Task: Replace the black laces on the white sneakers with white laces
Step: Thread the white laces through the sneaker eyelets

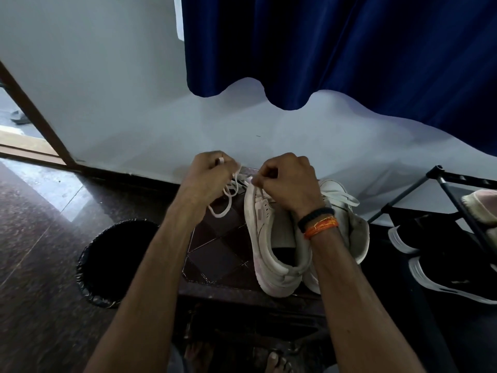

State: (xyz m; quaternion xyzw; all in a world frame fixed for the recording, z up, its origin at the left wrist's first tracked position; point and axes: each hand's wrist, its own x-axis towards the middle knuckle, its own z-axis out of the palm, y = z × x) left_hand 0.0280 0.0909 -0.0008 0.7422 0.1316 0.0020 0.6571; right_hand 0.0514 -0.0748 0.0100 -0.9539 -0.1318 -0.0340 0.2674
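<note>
Two white sneakers stand side by side on a small dark tiled table [215,254], heels toward me. The left sneaker [271,238] has a white lace [228,195] running from its front. My left hand [212,170] grips one end of that lace, which loops down below the hand. My right hand [287,181] pinches the other part of the lace over the sneaker's toe end. The right sneaker [347,222] sits behind my right wrist, with a white lace [347,197] lying across its top. No black lace is in sight.
A round black bin [113,265] stands on the floor to the left of the table. A black shoe rack [457,211] with dark shoes [443,275] is at the right. A white wall and a blue curtain [349,49] rise behind. My bare feet [277,362] show below.
</note>
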